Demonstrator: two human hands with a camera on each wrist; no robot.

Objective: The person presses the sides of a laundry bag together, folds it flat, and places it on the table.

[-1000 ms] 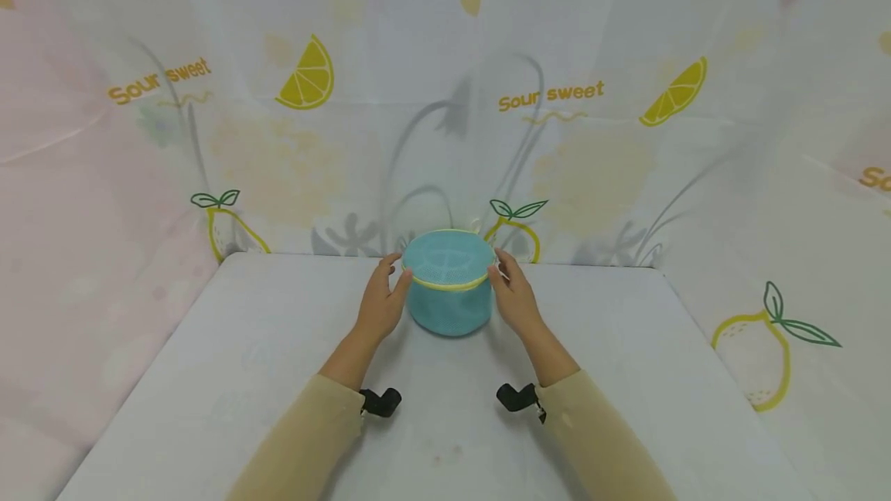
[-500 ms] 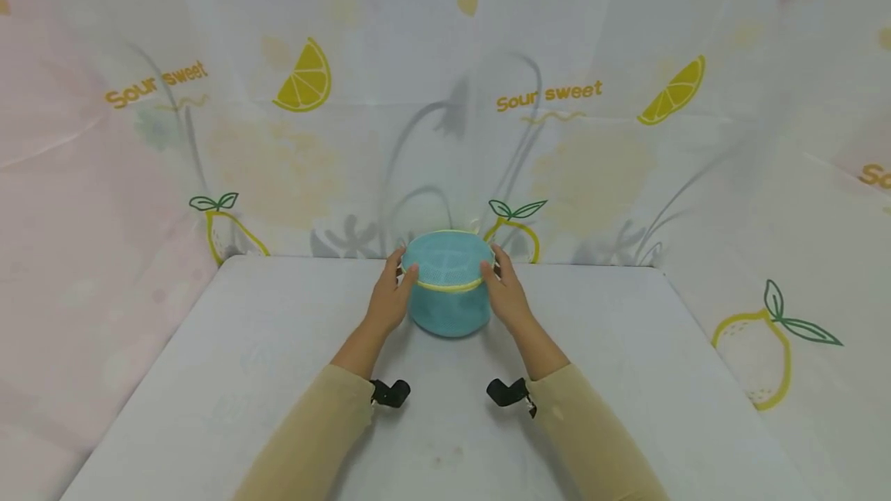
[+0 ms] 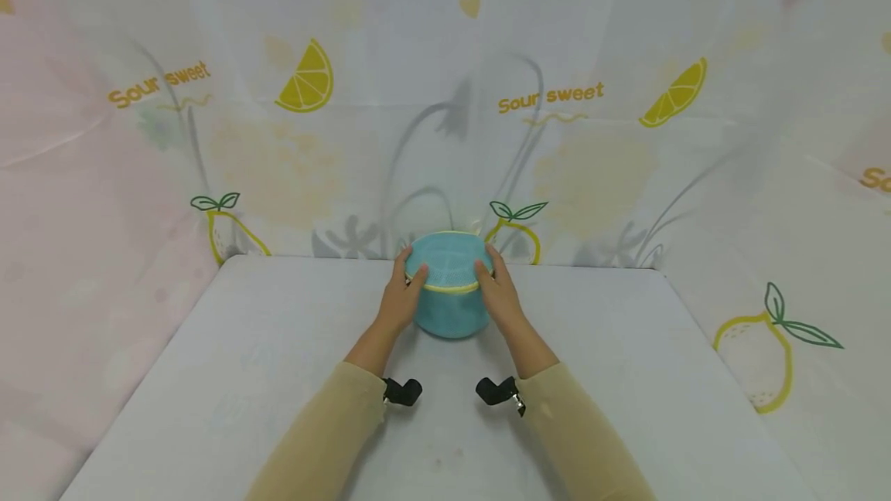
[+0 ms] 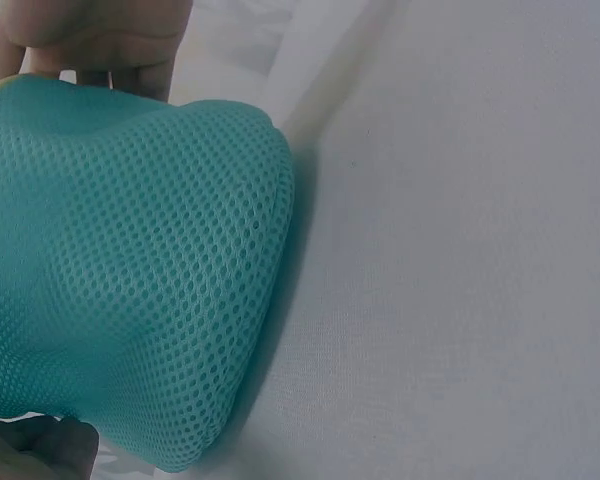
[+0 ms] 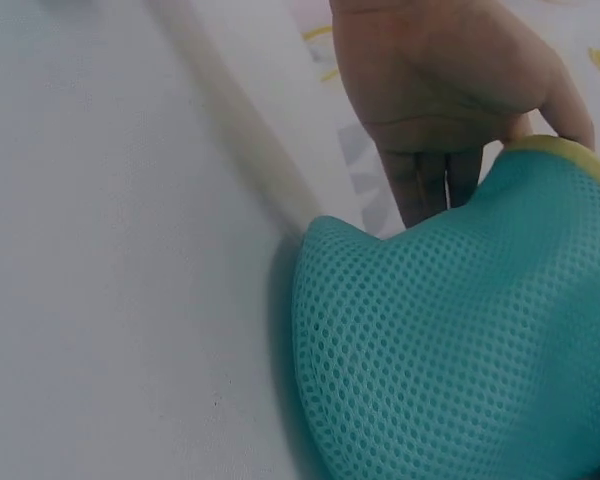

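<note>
A round teal mesh bag (image 3: 451, 314) with yellow piping stands at the back of the white table. My left hand (image 3: 399, 301) grips its left side, the thumb on the top near the rim and the fingers round the side. On the opposite side my right hand (image 3: 501, 298) holds it the same way. The mesh bag (image 4: 150, 260) has a dented wall in the left wrist view, where part of each hand shows. In the right wrist view, the fingers of my right hand (image 5: 435, 95) go partly out of sight behind the bag.
The white table (image 3: 264, 346) runs back to a hanging cloth (image 3: 390, 45) printed with lemons and lettering. Cloth also hangs along both sides. A small black device (image 3: 404, 391) sits at each wrist, by the beige sleeves.
Both hands have closed inward on the bag. The thumbs have come from beside the rim onto its top, and the bag looks slightly narrower between them. It stays in the same place.
</note>
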